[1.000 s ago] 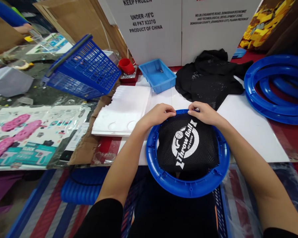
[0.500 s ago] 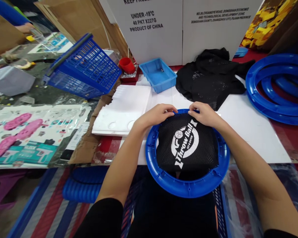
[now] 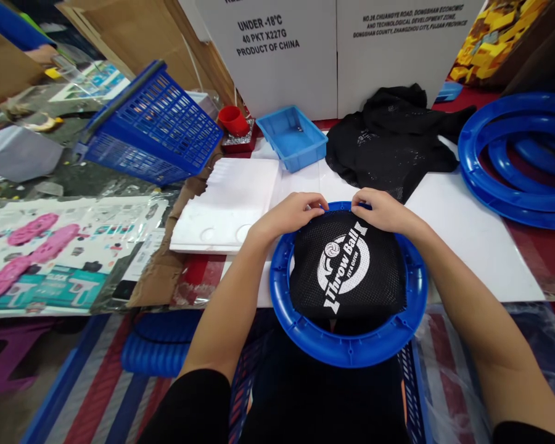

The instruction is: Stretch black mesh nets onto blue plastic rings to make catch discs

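A blue plastic ring (image 3: pixel 351 351) overhangs the near edge of the table, tilted toward me. Black mesh fabric (image 3: pixel 379 277) with a white "Throw Ball" print spans most of its opening, leaving a gap along the near side. My left hand (image 3: pixel 298 213) pinches the mesh at the ring's far rim, left of centre. At the same rim, a little to the right, my right hand (image 3: pixel 377 208) has thumb and fingers closed on the mesh edge. The fingertips of both hands touch the ring, and a short stretch of blue rim shows between them.
More black mesh (image 3: pixel 388 142) lies heaped beyond the ring. Several blue rings (image 3: pixel 481 191) are stacked at right. A light-blue tray (image 3: pixel 300 157), a red cup (image 3: pixel 234 121), a white foam sheet (image 3: pixel 226 197) and a blue basket (image 3: pixel 161 129) stand left. White cartons (image 3: pixel 277 74) form the back.
The view has shifted very slightly. Both hands stay at the far rim with almost no movement, and the mesh lies in the ring as before.
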Tool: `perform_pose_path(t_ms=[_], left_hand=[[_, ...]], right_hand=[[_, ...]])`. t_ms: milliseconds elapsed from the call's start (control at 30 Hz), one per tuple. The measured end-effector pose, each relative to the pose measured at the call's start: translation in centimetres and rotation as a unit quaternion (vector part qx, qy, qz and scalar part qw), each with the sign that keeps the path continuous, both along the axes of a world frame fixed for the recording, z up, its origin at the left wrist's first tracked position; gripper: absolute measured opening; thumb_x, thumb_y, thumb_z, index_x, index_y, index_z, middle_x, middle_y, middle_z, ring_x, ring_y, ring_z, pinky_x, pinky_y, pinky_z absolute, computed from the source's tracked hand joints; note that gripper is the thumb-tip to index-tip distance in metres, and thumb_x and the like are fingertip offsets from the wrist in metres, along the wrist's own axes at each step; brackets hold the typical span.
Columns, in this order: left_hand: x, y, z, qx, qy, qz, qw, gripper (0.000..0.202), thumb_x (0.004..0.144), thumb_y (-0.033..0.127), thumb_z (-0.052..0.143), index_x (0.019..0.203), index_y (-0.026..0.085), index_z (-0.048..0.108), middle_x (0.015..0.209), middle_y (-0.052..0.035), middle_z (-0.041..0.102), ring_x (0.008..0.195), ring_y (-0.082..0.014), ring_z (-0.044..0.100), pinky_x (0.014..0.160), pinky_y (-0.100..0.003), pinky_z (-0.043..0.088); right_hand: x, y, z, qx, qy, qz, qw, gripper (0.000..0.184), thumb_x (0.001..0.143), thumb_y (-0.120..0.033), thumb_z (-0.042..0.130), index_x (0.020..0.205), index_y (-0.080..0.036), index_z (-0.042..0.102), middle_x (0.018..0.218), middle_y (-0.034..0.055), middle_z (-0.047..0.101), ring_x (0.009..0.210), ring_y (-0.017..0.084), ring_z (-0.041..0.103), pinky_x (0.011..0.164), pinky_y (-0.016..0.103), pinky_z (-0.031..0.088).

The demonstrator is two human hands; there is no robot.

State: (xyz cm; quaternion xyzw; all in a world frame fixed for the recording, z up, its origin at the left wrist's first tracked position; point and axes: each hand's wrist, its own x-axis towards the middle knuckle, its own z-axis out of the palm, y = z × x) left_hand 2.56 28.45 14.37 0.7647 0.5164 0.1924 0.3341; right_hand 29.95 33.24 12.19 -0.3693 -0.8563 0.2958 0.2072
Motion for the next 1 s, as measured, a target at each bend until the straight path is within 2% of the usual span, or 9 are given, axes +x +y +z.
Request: perform_pose_path(t_ms=[100, 167, 233, 300, 400, 533, 633, 800, 1000], left_hand=[[0.1, 0.1, 0.0, 0.023, 0.015, -0.020, 0.999, 0.024, 0.098, 0.023, 0.058, 0.111, 0.021, 0.078, 0.109, -0.0040, 0.080, 0.100, -0.0214, 0.071, 0.092, -0.035, 0.053], [0.1, 0.2, -0.2, 0.033, 0.019, -0.033, 0.999, 0.024, 0.099, 0.022, 0.056, 0.110, 0.021, 0.077, 0.110, -0.0042, 0.080, 0.101, -0.0220, 0.072, 0.095, -0.036, 0.053], [0.2, 0.3, -0.4, 0.040, 0.016, -0.038, 0.998, 0.023, 0.099, 0.021, 0.056, 0.108, 0.021, 0.077, 0.109, -0.0043, 0.080, 0.101, -0.0225, 0.072, 0.096, -0.037, 0.054], [0.3, 0.4, -0.7, 0.052, 0.019, -0.041, 0.998, 0.022, 0.099, 0.021, 0.055, 0.107, 0.022, 0.076, 0.108, -0.0044, 0.080, 0.101, -0.0231, 0.072, 0.097, -0.039, 0.054], [0.5, 0.2, -1.0, 0.081, 0.045, -0.043, 0.995, 0.024, 0.102, 0.021, 0.053, 0.108, 0.022, 0.076, 0.110, -0.0058, 0.080, 0.106, -0.0256, 0.071, 0.102, -0.042, 0.052], [0.6, 0.0, -1.0, 0.107, 0.063, -0.037, 0.992, 0.024, 0.103, 0.021, 0.053, 0.110, 0.022, 0.076, 0.112, -0.0072, 0.080, 0.108, -0.0274, 0.069, 0.103, -0.045, 0.051], [0.5, 0.0, -0.9, 0.094, 0.043, -0.026, 0.994, 0.022, 0.102, 0.019, 0.055, 0.108, 0.022, 0.076, 0.110, -0.0061, 0.081, 0.105, -0.0259, 0.070, 0.101, -0.044, 0.052], [0.5, 0.2, -1.0, 0.061, 0.004, -0.008, 0.998, 0.019, 0.099, 0.018, 0.059, 0.105, 0.022, 0.076, 0.106, -0.0055, 0.081, 0.099, -0.0235, 0.072, 0.094, -0.040, 0.053], [0.5, 0.2, -1.2, 0.060, -0.015, 0.000, 0.998, 0.019, 0.099, 0.019, 0.058, 0.107, 0.022, 0.075, 0.104, -0.0052, 0.080, 0.096, -0.0221, 0.072, 0.091, -0.038, 0.052]], right_hand=[[-0.2, 0.5, 1.0, 0.030, 0.026, 0.047, 0.998, 0.019, 0.099, -0.030, 0.058, 0.103, -0.021, 0.076, 0.115, 0.0098, 0.075, 0.109, 0.028, 0.068, 0.101, 0.043, 0.051], [-0.9, 0.9, 1.7, 0.045, 0.012, 0.091, 0.995, 0.023, 0.102, -0.033, 0.059, 0.103, -0.021, 0.078, 0.122, 0.0123, 0.074, 0.117, 0.030, 0.067, 0.108, 0.046, 0.049], [-1.7, 1.4, 2.1, 0.033, -0.030, 0.133, 0.990, 0.020, 0.100, -0.033, 0.062, 0.098, -0.020, 0.078, 0.117, 0.0125, 0.075, 0.114, 0.030, 0.068, 0.107, 0.044, 0.049], [-2.5, 1.7, 2.2, 0.005, -0.050, 0.143, 0.988, 0.015, 0.097, -0.028, 0.064, 0.094, -0.020, 0.076, 0.108, 0.0103, 0.077, 0.106, 0.028, 0.069, 0.101, 0.041, 0.050], [-2.9, 1.8, 1.7, -0.052, -0.022, 0.119, 0.991, 0.013, 0.096, -0.026, 0.063, 0.093, -0.020, 0.074, 0.108, 0.0068, 0.078, 0.102, 0.025, 0.069, 0.098, 0.037, 0.050], [-2.7, 1.3, 0.6, -0.118, 0.032, 0.060, 0.991, 0.014, 0.096, -0.030, 0.063, 0.091, -0.021, 0.072, 0.121, 0.0067, 0.079, 0.111, 0.026, 0.070, 0.103, 0.039, 0.049], [-2.9, 0.8, 0.2, -0.099, 0.032, 0.024, 0.994, 0.014, 0.097, -0.029, 0.062, 0.093, -0.020, 0.072, 0.120, 0.0079, 0.079, 0.110, 0.027, 0.071, 0.101, 0.039, 0.049], [-3.4, 0.4, 0.1, -0.046, 0.019, 0.006, 0.999, 0.012, 0.095, -0.024, 0.063, 0.089, -0.020, 0.072, 0.111, 0.0081, 0.081, 0.105, 0.026, 0.071, 0.094, 0.037, 0.048], [-3.2, 0.8, 0.1, -0.075, 0.037, 0.023, 0.996, 0.016, 0.097, -0.029, 0.064, 0.098, -0.020, 0.076, 0.105, 0.0048, 0.080, 0.101, 0.024, 0.071, 0.093, 0.036, 0.048]])
